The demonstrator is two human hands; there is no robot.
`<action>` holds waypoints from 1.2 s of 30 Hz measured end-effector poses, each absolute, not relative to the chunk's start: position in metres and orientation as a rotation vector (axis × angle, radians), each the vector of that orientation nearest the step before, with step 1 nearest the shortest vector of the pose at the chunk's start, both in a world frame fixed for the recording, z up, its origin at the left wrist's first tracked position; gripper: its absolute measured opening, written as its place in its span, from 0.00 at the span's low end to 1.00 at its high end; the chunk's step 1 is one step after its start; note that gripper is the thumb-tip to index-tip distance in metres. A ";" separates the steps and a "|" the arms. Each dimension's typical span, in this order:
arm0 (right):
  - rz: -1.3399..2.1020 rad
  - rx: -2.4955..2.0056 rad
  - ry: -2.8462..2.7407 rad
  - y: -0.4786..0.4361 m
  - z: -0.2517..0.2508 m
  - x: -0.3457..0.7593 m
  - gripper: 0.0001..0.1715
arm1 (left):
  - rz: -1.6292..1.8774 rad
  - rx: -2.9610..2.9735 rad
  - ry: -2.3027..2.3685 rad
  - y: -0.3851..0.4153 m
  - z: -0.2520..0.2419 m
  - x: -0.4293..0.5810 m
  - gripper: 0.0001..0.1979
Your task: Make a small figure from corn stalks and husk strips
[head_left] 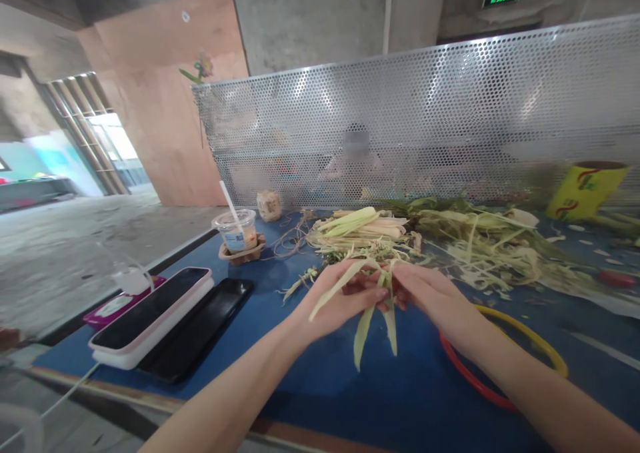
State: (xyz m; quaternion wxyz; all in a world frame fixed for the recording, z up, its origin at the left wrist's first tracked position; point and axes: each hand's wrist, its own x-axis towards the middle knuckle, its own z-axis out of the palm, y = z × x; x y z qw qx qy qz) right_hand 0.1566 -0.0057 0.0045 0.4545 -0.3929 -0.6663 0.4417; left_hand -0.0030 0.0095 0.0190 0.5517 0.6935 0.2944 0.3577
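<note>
Pale green corn husk strips [364,333] are gripped between both my hands over the blue table. My left hand [345,296] pinches them from the left, thumb on top, and one strip curls back over its wrist. From the right, my right hand [417,285] closes its fingertips on the same strips. The fingers overlap, so the exact grip is partly hidden. Just beyond the hands lies a pile of corn husks [363,225], with small dried greenery in front of it. Under my right forearm is a red and yellow ring [533,336].
Loose husk scraps [490,236] spread to the right, near a yellow tube [587,190]. On the left are phones [197,333], a purple packet [123,306] and a drink cup [237,230]. Twine [295,236] trails near a twine roll [269,204]. A perforated metal screen [410,120] borders the table's back; a person sits behind it.
</note>
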 end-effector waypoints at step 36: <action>1.319 -1.030 -1.596 -0.006 0.005 0.164 0.19 | 1.122 1.361 0.775 0.013 0.009 0.000 0.16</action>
